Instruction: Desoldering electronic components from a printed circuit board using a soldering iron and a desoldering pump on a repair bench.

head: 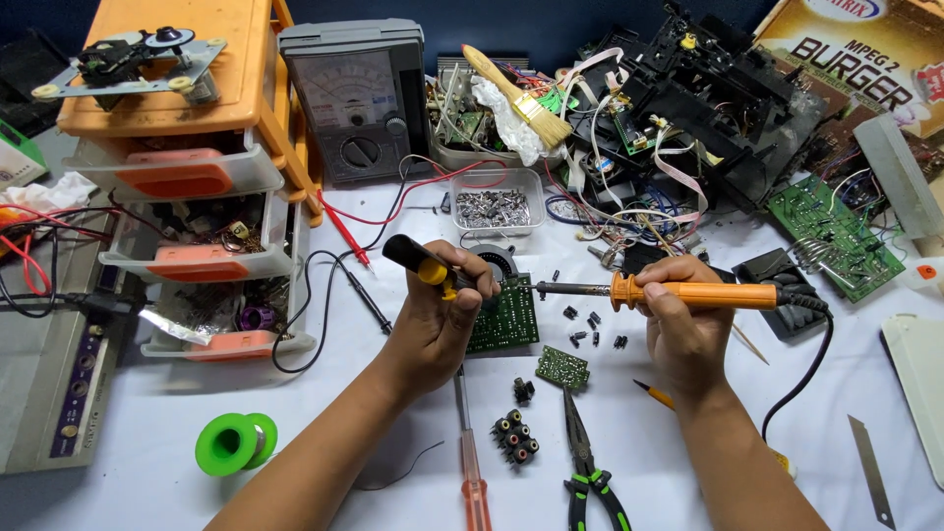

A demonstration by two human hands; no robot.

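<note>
White cloth-covered workbench point(147, 462), crowded w/ electronics parts & tools. Left hand point(438, 320) is clenched round a black-and-yellow handled desoldering pump point(425, 265), its nose down against the green printed circuit board point(506, 315) lying flat mid-table. Right hand point(683, 320) grasps the orange-handled soldering iron point(688, 293) w/ black cord, held level, metal tip reaching left to the same spot on the board's upper edge. Judging by that, the step in hand looks like heating a joint & sucking solder off; exact joint is hidden behind the left hand. Next move, as I'd judge, calls for both tips held steady on one pad, iron kept off the fingers & nearby parts.

Containers: clear rectangular plastic tub point(495, 202) behind the board, holds a heap of small silvery metal bits. Orange-and-clear plastic drawer cabinet point(187, 177) at left, drawers stuffed w/ mixed small parts & wire, contents too jumbled to sort out; a metal mechanism plate sits on top.

Nearby: small green circuit board piece point(562, 368), loose black components point(590, 329) just right of the main board, black jack block point(516, 438), green-handled pliers point(590, 472), red-handled screwdriver point(472, 472), green solder spool point(234, 442), grey analogue multimeter point(354, 98) at back
</note>
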